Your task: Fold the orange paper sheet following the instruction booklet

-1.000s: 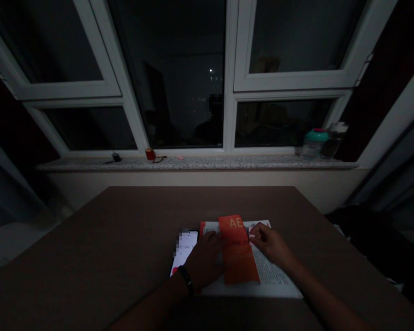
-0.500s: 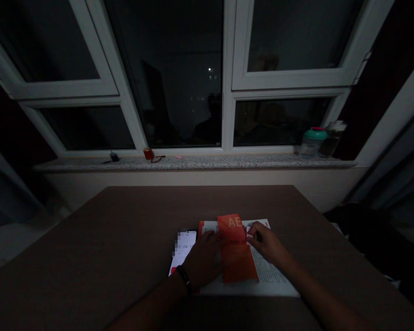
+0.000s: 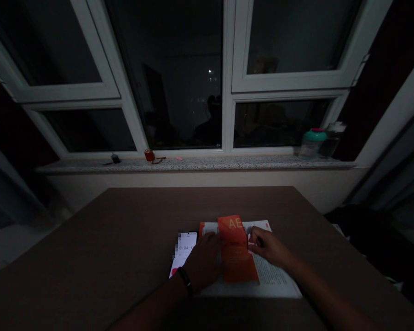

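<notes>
An orange folded paper [image 3: 238, 264] with the letters "AE" on its upper part lies over an open book or printed sheets [image 3: 272, 273] on the table. My left hand [image 3: 207, 257] rests flat on the paper's left side, fingers stretched out, a dark band on its wrist. At the paper's right edge, my right hand [image 3: 264, 243] is closed in a pinch around a small pinkish-white piece [image 3: 250, 240]. Its kind is too small and dim to make out, and the fingers cover most of it. Left of the book lies a lit phone [image 3: 184, 246] showing a timer, partly behind my left hand.
The brown table [image 3: 124, 230] reaches toward a stone windowsill [image 3: 203, 163]. On the sill stand a small red jar [image 3: 149, 155], a dark little bottle [image 3: 115, 158] and a clear container with a teal lid [image 3: 313, 142]. Dark cloth [image 3: 359, 234] lies at the right.
My right hand has shifted slightly toward me along the orange paper's right edge, its fingers curling in more. My left hand stays in place on the paper.
</notes>
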`<state>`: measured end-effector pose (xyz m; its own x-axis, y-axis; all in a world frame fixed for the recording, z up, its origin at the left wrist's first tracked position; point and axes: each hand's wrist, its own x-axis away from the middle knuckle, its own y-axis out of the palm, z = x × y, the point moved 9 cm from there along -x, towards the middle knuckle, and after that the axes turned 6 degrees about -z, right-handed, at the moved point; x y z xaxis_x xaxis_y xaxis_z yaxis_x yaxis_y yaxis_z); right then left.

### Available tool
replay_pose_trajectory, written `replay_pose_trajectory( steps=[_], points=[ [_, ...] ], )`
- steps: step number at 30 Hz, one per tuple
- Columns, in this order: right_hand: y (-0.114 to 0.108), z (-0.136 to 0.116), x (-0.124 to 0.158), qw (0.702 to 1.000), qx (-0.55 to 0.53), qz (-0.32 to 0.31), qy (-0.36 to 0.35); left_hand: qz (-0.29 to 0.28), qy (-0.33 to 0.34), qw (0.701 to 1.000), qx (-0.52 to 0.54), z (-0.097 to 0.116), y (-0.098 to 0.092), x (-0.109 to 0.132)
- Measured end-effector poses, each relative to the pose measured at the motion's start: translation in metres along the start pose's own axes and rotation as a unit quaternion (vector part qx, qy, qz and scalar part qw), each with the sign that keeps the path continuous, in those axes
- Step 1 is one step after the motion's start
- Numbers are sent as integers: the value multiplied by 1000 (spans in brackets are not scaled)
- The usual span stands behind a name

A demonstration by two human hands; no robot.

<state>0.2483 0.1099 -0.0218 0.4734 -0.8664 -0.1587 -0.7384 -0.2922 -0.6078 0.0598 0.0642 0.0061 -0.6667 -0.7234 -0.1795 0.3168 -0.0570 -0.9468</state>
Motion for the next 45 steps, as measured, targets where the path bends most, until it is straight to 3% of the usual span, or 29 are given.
replay_pose_trajectory(
  steps=[10, 22, 33, 39, 45],
  points=[
    [7, -24, 13, 996, -27, -75, -41, 4, -2, 1000, 11, -1, 0, -1],
    [-4, -5, -5, 999, 28, 36, -20, -8, -14, 1000, 2, -6, 6, 1],
    [6, -23, 14, 997, 4, -50, -62, 2, 1, 1000, 1, 0, 1, -1],
    [-2, -11, 2, 998, 44, 28, -16, 2, -1, 1000, -7, -2, 3, -1],
    [-3, -10, -5, 997, 51, 51, -28, -16, 21, 1000, -15, 4, 4, -1]
  ],
)
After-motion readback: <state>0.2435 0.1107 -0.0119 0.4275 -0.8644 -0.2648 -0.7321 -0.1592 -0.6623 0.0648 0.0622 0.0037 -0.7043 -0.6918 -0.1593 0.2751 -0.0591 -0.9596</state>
